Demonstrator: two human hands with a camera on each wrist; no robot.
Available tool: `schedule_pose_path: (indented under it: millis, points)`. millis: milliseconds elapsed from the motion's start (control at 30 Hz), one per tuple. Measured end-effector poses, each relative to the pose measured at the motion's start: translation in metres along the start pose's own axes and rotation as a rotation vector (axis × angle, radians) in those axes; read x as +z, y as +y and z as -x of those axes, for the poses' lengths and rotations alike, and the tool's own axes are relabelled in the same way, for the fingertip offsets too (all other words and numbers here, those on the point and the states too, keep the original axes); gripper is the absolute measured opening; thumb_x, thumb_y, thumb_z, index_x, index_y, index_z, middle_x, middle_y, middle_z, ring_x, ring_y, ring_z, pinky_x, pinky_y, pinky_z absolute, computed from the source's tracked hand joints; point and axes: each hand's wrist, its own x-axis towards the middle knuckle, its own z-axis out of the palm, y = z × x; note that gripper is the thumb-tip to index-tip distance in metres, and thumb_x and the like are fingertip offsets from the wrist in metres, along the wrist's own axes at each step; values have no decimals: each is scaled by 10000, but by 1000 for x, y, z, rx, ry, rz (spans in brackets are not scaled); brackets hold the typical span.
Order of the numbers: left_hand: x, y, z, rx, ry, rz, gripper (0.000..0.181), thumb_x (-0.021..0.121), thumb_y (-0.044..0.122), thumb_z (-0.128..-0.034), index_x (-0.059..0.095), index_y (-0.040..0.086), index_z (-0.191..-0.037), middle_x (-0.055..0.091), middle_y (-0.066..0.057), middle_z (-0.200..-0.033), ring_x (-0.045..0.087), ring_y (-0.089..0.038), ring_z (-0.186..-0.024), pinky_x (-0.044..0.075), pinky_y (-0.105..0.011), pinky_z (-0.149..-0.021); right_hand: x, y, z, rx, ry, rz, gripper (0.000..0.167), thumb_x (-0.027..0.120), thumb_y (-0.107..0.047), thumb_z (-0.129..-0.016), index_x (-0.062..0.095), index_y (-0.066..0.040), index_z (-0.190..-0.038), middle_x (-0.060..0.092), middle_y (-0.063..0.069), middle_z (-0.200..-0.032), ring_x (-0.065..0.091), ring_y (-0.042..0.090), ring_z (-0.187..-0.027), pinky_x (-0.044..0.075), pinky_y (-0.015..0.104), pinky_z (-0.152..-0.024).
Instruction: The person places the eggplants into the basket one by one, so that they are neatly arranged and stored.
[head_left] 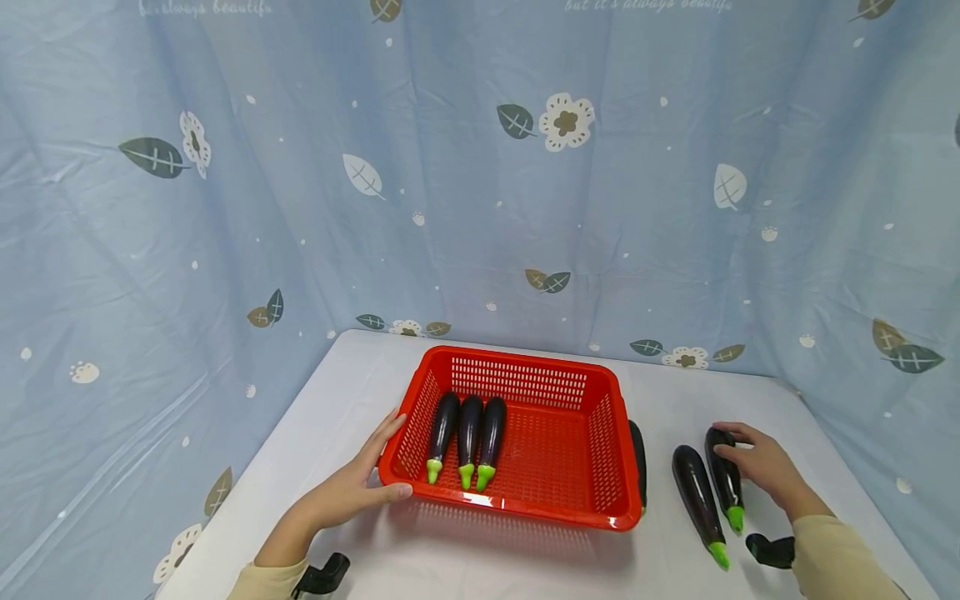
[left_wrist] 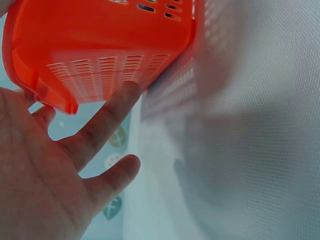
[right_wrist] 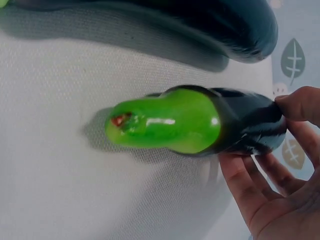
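A red perforated plastic basket (head_left: pixel 547 450) stands on the table, with three dark purple eggplants (head_left: pixel 469 433) side by side in its left part. My left hand (head_left: pixel 345 492) rests against the basket's left end, thumb by the front corner; in the left wrist view its fingers spread straight along the outer wall. At the right, my right hand (head_left: pixel 772 471) grips an eggplant (head_left: pixel 726 479) near its rounded end. Its green stem cap (right_wrist: pixel 165 122) points toward the right wrist camera, thumb and fingers on opposite sides. Another eggplant (head_left: pixel 697 500) lies just left of it.
One more eggplant (head_left: pixel 639 458) lies beyond the basket's right wall, mostly hidden by it. A white cloth covers the table (head_left: pixel 480 567). Blue patterned curtain (head_left: pixel 480 208) hangs behind and along both sides.
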Motion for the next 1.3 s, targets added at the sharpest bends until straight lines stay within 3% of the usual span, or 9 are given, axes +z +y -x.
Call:
schedule_pose_path:
  millis: [600,1300]
  points:
    - [0,3,0,-13,-7,14,987,735,389,-908,103,224,-1649,-18,-77,-1711,134,-466,-1516,267,-776,-1063,-8,-6,0,35,-16,-72,647,538,-323,-1043,330,64,-1517,238,452,-1495,491,567,-1224,538,559,-922]
    - [-1,4,1,-23,-7,16,992,738,392,-905,105,217,-1649,-10,-91,-1710,133,-466,-1517,256,-771,-1074,-3,-20,2,-20,-1,-83,658,520,-387,-1055,351,45,-1522,282,430,-1489,467,566,-1265,508,594,-966]
